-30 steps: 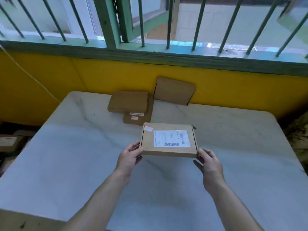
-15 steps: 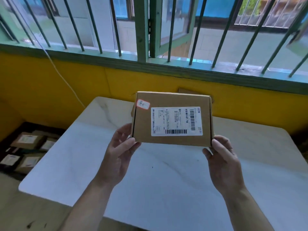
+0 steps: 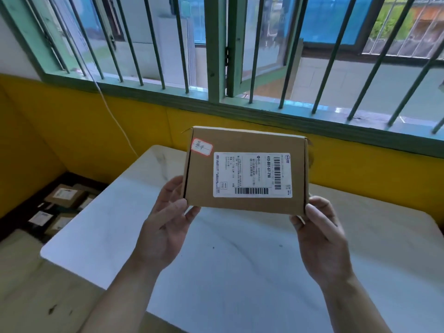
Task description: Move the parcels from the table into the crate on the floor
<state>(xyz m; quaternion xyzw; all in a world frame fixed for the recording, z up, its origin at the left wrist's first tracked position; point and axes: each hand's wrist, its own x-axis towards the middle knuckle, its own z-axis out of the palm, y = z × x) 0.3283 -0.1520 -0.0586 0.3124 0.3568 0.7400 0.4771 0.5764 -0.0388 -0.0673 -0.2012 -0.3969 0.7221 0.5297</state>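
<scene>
Yellow wall and a barred green window [image 3: 216,68] fill the far side, with a pale marbled worktop [image 3: 240,272] below them. Both hands hold one flat cardboard parcel [image 3: 247,145] up in the air above the worktop, tilted so its face with the white label [image 3: 252,175] and a small red-edged sticker [image 3: 202,147] turns toward the camera. The left hand [image 3: 165,227] pinches the parcel's near-left corner, thumb on the front face and fingers behind. The right hand [image 3: 319,236] pinches the near-right corner the same way. No other parcels show on the worktop from this angle; the held one hides the far middle.

Down on the floor at the left, a dark crate [image 3: 14,212] already holds several labelled parcels [image 3: 64,195], partly hidden by the worktop's left edge.

The step in hand looks like carrying this parcel over to the crate. To do it well, keep both corner grips firm, level the parcel out, swing it left past the worktop's edge, and lower it close over the packed ones before letting go, not dropping it from height. Laying it flat on a level spot should keep the pile from shifting.
</scene>
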